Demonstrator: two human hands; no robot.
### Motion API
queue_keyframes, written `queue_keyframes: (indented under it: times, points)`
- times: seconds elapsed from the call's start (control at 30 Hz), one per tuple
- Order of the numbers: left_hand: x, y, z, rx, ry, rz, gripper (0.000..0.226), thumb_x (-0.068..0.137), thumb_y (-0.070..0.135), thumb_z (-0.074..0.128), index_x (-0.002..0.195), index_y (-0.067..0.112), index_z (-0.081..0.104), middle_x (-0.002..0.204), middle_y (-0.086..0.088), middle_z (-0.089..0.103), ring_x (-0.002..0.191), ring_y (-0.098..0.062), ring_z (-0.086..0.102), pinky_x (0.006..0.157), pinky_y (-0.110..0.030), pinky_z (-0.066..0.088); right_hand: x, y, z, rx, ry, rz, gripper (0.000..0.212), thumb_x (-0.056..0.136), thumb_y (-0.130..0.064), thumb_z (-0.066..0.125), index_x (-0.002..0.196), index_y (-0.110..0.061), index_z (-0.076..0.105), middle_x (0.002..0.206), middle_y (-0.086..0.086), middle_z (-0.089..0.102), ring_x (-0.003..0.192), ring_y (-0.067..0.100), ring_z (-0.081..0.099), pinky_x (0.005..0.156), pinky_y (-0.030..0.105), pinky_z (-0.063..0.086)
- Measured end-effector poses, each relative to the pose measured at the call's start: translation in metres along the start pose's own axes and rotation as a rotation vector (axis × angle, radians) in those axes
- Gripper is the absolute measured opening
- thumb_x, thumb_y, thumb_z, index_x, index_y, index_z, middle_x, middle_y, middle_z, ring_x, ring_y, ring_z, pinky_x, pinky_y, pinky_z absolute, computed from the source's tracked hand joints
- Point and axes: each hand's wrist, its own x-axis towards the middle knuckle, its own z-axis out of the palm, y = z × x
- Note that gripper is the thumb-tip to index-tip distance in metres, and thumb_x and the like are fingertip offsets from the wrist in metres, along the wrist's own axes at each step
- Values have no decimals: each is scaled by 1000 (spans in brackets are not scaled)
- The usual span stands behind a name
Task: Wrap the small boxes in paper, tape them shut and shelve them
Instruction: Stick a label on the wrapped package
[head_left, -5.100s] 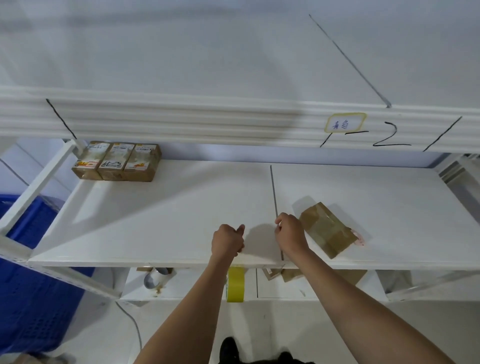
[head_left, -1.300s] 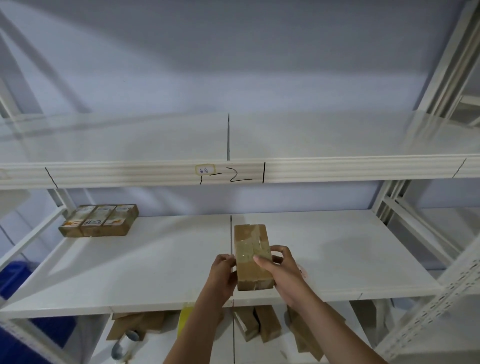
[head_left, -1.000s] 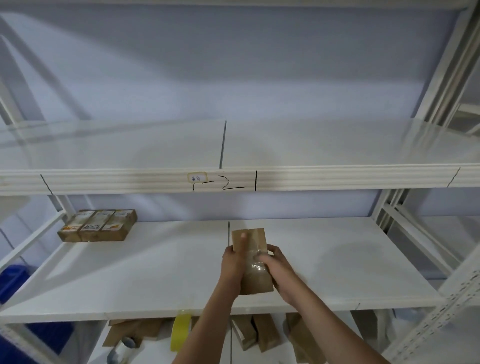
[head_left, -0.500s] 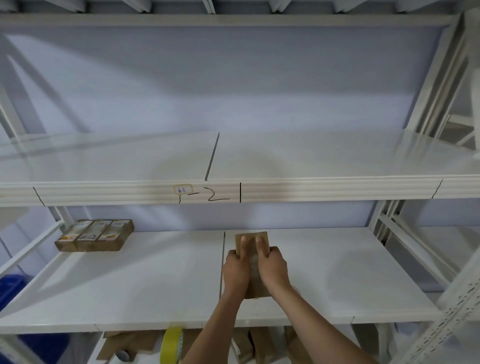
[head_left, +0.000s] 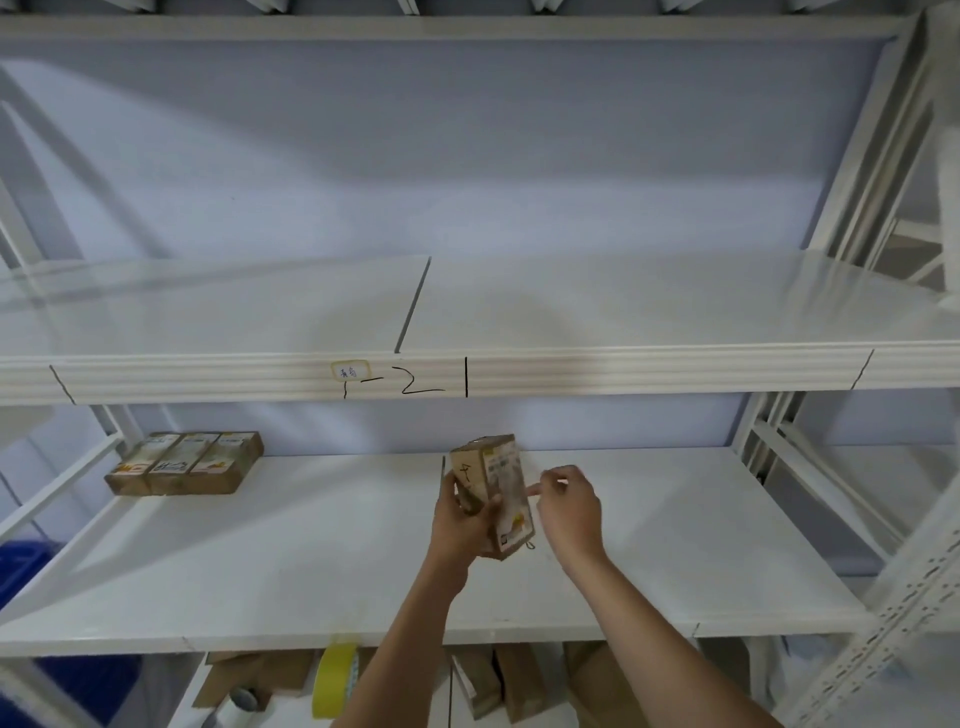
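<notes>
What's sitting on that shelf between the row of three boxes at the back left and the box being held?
Nothing: in the head view, bare white shelf runs from the three boxes to the held box.

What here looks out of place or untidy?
Little stands out. The three shelved boxes sit snug in a row. The held box, gripped by the left hand, shows printed packaging, the right hand beside it.

1. A white metal shelving unit (head_left: 675, 374) is seen against a pale blue wall (head_left: 467, 156).
2. A small label (head_left: 349, 371) and handwritten marks are carried on the upper shelf's front edge.
3. A blue crate (head_left: 31, 577) is glimpsed at lower left.
</notes>
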Motion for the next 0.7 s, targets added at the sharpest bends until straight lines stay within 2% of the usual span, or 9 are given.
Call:
queue_keyframes:
  times: [0.07,0.13,0.17,0.23,0.3,0.4,0.47,0.53,0.7]
  points:
    - [0,1,-5,-52,-113,-63,56,95,20,66,140,39,38,121,-10,68,103,-24,71,71,-35,61,8,5,-5,23,-149,108,37,101,-51,46,119,-19,51,110,6,69,90,21,68,81,39,59]
    - [-1,2,-3,-106,-192,-101,48,101,24,56,142,43,39,123,-5,70,107,-25,70,82,-40,59,6,8,-3,60,-328,166,56,96,-70,35,121,-24,54,110,4,71,92,21,72,77,34,60]
    - [-2,3,1,-129,-186,-124,43,103,26,52,141,42,43,122,-3,70,106,-25,71,86,-45,59,2,8,0,54,-375,148,62,95,-73,31,121,-24,57,107,3,73,90,18,74,74,30,60]
    - [-3,5,14,-147,-117,-173,36,102,40,49,137,38,43,120,-3,70,100,-27,72,86,-50,59,-4,12,7,44,-351,119,65,94,-74,32,119,-22,61,100,0,75,85,16,74,74,30,61]
    - [-3,4,26,-52,10,-197,43,97,55,52,134,36,38,116,-2,67,96,-25,72,82,-47,61,-8,14,13,80,-300,169,69,89,-78,38,115,-20,63,98,1,75,84,19,74,76,36,63]
    - [-2,-1,33,105,160,-100,54,92,62,55,127,22,50,106,1,69,88,-20,72,78,-45,62,-10,11,17,38,-266,204,80,82,-87,33,109,-19,66,97,4,74,86,21,73,78,39,62]
    - [-2,-3,35,119,167,-71,55,91,64,54,120,18,55,102,-1,70,86,-20,72,78,-48,61,-10,8,15,-30,-187,177,80,90,-80,28,101,-12,69,92,8,73,82,21,71,75,34,60]
    - [-2,-2,38,146,171,-55,53,93,65,50,116,17,55,99,-1,70,85,-18,71,79,-46,61,-8,8,15,-66,-119,132,79,94,-74,28,94,-7,70,87,11,73,78,22,71,74,36,60]
    - [-4,-5,37,105,178,-81,54,92,65,49,115,16,55,98,-1,69,86,-19,71,78,-46,61,-10,11,20,-75,-129,111,75,94,-72,28,98,-8,68,87,10,72,76,20,71,71,33,60]
